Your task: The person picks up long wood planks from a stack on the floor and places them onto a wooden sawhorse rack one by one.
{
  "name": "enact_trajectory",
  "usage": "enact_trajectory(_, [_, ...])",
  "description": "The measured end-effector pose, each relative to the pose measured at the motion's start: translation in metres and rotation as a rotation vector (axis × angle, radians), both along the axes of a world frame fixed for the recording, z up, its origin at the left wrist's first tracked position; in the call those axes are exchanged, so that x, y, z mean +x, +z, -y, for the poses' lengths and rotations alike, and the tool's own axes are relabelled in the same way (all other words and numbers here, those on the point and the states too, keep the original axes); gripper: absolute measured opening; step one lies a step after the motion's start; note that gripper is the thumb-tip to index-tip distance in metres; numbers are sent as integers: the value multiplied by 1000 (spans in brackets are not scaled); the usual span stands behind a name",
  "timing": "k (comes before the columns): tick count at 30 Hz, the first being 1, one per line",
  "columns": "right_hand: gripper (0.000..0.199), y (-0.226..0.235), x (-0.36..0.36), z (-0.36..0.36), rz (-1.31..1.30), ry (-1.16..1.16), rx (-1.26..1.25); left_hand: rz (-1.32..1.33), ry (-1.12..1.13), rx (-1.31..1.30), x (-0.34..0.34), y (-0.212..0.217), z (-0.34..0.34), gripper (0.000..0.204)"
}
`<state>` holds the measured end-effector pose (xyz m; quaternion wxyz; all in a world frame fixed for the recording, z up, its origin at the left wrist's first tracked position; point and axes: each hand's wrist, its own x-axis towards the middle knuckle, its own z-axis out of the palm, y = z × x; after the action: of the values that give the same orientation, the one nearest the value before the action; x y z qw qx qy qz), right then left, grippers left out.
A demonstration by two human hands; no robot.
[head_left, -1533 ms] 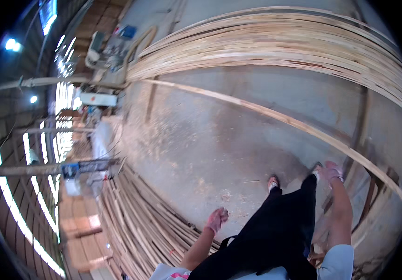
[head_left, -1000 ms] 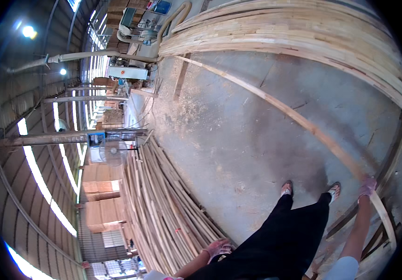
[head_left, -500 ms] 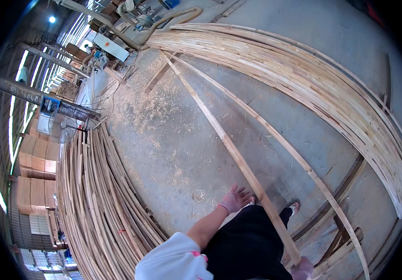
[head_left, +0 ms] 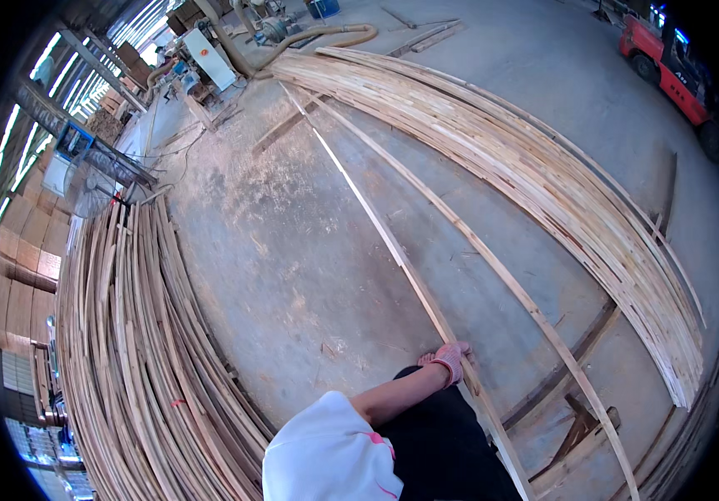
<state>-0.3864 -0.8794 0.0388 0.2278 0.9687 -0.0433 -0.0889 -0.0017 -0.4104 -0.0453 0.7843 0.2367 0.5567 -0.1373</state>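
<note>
Cannot see the right hand or tell its fingers' state. Reaching forward with the left hand (head_left: 450, 364), gripping in curled, partly hidden fingers a long wooden strip (head_left: 401, 263) cut off at the lower edge, left of a second strip (head_left: 514, 288).

I'm now closing my left grip (head_left: 451, 361), open moments ago, on the long wooden strip (head_left: 384, 240). My right grip is leaving my view, while a red forklift (head_left: 682, 90) is coming into it, well beyond the left grip and to its right.
</note>
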Motion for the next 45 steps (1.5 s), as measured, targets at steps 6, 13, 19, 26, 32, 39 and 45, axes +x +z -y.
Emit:
enact_trajectory(6, [35,-7,-36,79,243,321,256,204,-707,387,-89,-126,36,10])
enact_trajectory(13, [29,-41,-48,78,-163,-350,811,148,-251,303,-119,-115,23,12])
enact_trajectory(19, [29,-69,-12,40,-233,-369,793,46,-104,96,-110,-83,-12,10])
enact_trajectory(26, [31,-99,20,7,-296,-381,741,119,-341,392,-92,-29,-67,10])
enact_trajectory(32, [32,-94,69,-43,-301,-337,675,221,-283,607,-78,-27,-141,15])
enact_trajectory(39, [37,-23,180,-206,-256,-44,740,330,-22,81,-83,-1,-146,22])
enact_trajectory(45, [38,16,215,-315,-170,206,1220,506,-457,-553,-190,9,2,36])
